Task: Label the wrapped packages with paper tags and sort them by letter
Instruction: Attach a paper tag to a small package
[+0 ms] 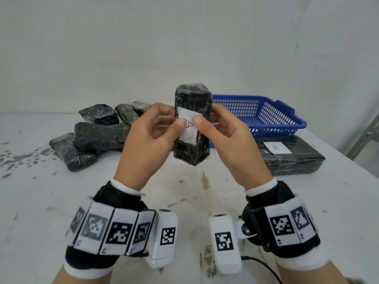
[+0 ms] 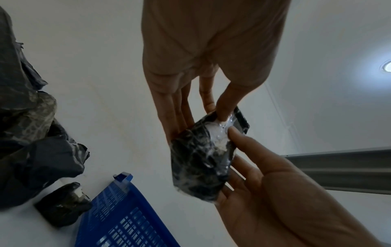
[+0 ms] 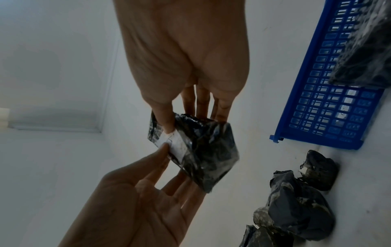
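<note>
I hold a black wrapped package [image 1: 192,99] upright in the air above the middle of the table. A white paper tag [image 1: 189,136] marked A lies on its near face. My left hand [image 1: 164,124] grips the package from the left and my right hand [image 1: 215,124] from the right. Both thumbs press on the tag and the fingers reach behind. The left wrist view shows the package [image 2: 194,167] and tag [image 2: 215,133] between both hands. The right wrist view shows the same package [image 3: 207,150] and tag [image 3: 177,145].
A pile of several untagged black packages [image 1: 96,136] lies at the back left. A blue plastic basket [image 1: 266,117] stands at the back right. In front of it lies a long black package [image 1: 297,160] with an A tag [image 1: 276,147]. The table edge runs along the right.
</note>
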